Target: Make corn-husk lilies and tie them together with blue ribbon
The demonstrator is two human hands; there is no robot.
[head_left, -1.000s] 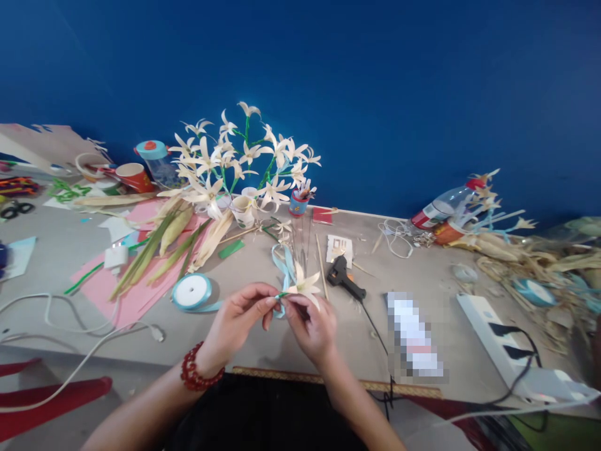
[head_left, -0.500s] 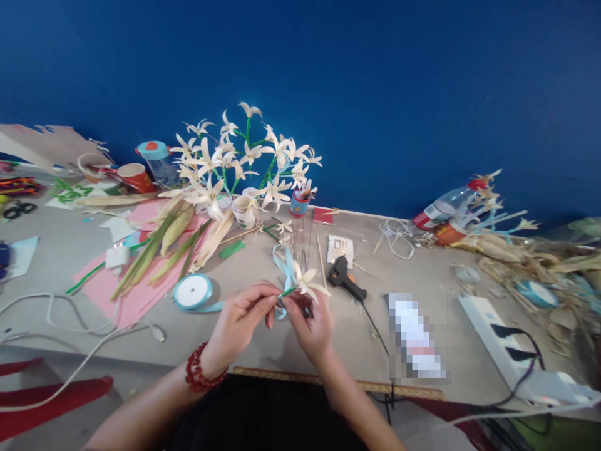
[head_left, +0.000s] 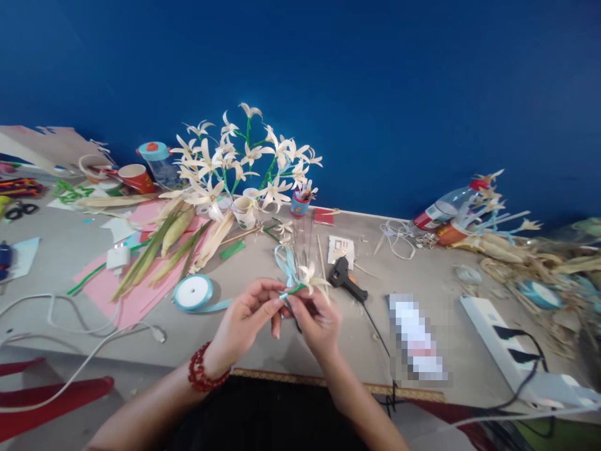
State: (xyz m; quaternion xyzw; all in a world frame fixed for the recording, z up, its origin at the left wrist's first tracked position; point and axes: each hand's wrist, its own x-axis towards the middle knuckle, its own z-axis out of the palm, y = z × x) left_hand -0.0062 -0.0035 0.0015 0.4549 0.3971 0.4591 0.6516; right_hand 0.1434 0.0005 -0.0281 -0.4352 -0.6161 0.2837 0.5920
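Observation:
Pale petals of a husk flower (head_left: 310, 277) show above my right hand (head_left: 319, 322), whose thumb and fingers pinch its green stem just below the bloom. Left of it, my left hand (head_left: 253, 316) has thumb and forefinger closed on the lower stem, where a short light blue wrap shows between the two hands. A light blue ribbon (head_left: 285, 263) loops up behind my fingers. Another stretch of ribbon leads from behind my left hand to the ribbon spool (head_left: 192, 291) lying flat on the table. My curled fingers hide the stem's lower end.
A black glue gun (head_left: 346, 279) and a blurred-out phone-like object (head_left: 417, 338) lie right of my hands. Finished flowers (head_left: 251, 150) stand in a cup (head_left: 244, 213) at the back. Husks (head_left: 173, 232) cover pink paper (head_left: 98, 282) leftward; a power strip (head_left: 493, 344) sits far right.
The flower has turned in my fingers and tilted right. A light blue wrap on the stem now shows between my hands. Both hands stay close together in nearly the same place.

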